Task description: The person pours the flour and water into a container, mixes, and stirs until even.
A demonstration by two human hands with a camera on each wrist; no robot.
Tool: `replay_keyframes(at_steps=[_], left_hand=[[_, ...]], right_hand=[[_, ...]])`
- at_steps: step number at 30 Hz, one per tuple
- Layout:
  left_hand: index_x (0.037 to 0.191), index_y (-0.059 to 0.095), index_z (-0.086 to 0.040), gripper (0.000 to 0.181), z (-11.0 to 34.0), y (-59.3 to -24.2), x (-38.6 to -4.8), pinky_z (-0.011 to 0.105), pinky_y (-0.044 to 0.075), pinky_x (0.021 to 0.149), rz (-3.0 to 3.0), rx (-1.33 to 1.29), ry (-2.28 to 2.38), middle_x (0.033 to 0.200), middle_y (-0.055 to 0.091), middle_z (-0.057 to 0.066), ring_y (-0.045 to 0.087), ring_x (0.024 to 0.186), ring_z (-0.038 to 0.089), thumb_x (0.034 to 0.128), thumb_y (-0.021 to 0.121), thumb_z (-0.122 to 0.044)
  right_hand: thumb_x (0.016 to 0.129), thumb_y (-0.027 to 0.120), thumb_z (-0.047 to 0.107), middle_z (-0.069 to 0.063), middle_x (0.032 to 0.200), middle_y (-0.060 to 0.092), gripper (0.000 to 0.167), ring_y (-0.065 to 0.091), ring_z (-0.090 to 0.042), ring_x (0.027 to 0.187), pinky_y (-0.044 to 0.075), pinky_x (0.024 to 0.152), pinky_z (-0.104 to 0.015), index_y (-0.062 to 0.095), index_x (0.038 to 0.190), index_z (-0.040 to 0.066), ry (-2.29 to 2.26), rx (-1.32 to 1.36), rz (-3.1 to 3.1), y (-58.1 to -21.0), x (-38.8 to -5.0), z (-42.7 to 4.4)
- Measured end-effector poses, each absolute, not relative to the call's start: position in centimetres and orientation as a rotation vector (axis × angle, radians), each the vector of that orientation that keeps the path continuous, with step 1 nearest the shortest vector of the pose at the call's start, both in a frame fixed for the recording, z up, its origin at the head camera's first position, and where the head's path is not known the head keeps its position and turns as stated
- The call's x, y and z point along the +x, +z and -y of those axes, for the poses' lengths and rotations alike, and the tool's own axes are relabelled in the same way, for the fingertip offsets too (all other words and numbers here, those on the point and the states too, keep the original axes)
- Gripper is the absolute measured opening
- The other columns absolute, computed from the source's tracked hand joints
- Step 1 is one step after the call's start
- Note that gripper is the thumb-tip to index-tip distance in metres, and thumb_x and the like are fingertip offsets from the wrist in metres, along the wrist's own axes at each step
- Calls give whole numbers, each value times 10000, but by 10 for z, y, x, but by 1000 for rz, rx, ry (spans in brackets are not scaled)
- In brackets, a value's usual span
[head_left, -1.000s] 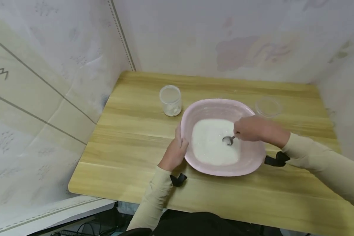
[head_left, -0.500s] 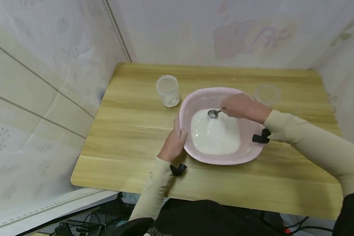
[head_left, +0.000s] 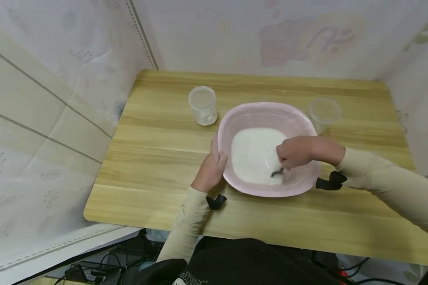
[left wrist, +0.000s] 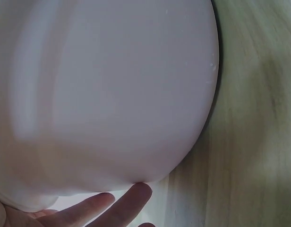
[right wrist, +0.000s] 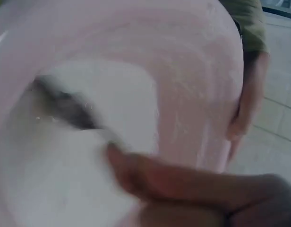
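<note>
A pink plastic basin (head_left: 232,118) stands on the wooden table with a pool of white liquid (head_left: 255,154) in it. My left hand (head_left: 209,168) holds the basin's left side by the rim; in the left wrist view its fingers (left wrist: 131,201) lie against the outer wall. Over the basin's right half, my right hand (head_left: 297,152) grips a metal spoon (head_left: 277,173) by the handle. The spoon's bowl is down at the liquid, partly out of sight. In the right wrist view the spoon (right wrist: 72,109) is blurred by motion.
A clear plastic jar (head_left: 203,107) with a little white stuff at its bottom stands left of the basin's far end. A clear round lid or container (head_left: 324,111) is behind the basin at right. Patterned walls (head_left: 214,39) border the wooden table (head_left: 146,178).
The right hand has swept the spoon through the liquid, first away and to the left, then back toward the near right. The left hand stays on the rim. The head view has tilted slightly.
</note>
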State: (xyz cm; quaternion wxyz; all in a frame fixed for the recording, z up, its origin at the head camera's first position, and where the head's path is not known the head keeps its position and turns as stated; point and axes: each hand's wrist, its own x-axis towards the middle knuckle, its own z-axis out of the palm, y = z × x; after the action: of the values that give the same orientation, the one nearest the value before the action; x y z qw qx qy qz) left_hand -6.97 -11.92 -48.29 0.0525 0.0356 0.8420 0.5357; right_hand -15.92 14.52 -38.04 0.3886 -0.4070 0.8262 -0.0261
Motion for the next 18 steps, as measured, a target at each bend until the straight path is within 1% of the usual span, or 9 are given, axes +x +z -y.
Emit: replay_keyframes(at_steps=[3,5,8,10,13,15,18], left_hand=[[1688,-21,-138,715,119,-481,-69,514,580,967,-2550,101,1622,1498,517,309,698,1128,367,1066,325,-206],[1687,-31,-136,718,117,-480,-71,506,590,947,-2551,106,1613,1495,519,315,704,1120,368,1068,326,-212],[1687,-42,-151,724,116,-479,-72,498,609,908,-2541,114,1617,1481,529,323,719,1093,379,1074,339,-203],[1685,-41,-143,727,115,-479,-72,488,621,886,-2541,115,1612,1475,533,329,728,1077,386,1070,341,-200],[1684,-38,-130,729,116,-480,-71,479,623,893,-2537,109,1605,1489,520,330,726,1093,392,1064,338,-199],[1684,-36,-124,729,117,-480,-71,479,616,913,-2542,111,1597,1501,512,325,719,1114,385,1059,330,-202],[1686,-40,-146,728,119,-481,-69,486,612,910,-2551,122,1601,1476,536,323,728,1084,379,1063,332,-199]], right_hand=[[1033,517,104,-42,887,758,300,401,-79,585,395,597,-252,764,863,92,-226,-1078,-2087,-393,-157,-124],[1055,497,114,-66,950,788,338,401,-83,585,396,596,-256,797,906,76,-298,-1074,-2127,-400,-160,-111],[1048,494,117,-88,992,797,327,464,-99,614,414,609,-266,802,967,41,-338,-1077,-2260,-408,-175,-99],[1030,495,102,-108,978,801,321,504,-122,623,426,613,-285,799,958,24,-340,-1092,-2375,-411,-188,-96],[1020,490,78,-137,970,797,320,570,-148,686,462,681,-317,790,956,-12,-353,-1105,-2490,-415,-205,-96],[1018,509,75,-134,962,798,307,587,-158,706,477,701,-337,798,954,-4,-359,-1130,-2499,-416,-211,-97],[1045,541,132,-106,969,793,280,595,-154,728,491,723,-351,803,1007,41,-315,-1170,-2380,-415,-208,-97]])
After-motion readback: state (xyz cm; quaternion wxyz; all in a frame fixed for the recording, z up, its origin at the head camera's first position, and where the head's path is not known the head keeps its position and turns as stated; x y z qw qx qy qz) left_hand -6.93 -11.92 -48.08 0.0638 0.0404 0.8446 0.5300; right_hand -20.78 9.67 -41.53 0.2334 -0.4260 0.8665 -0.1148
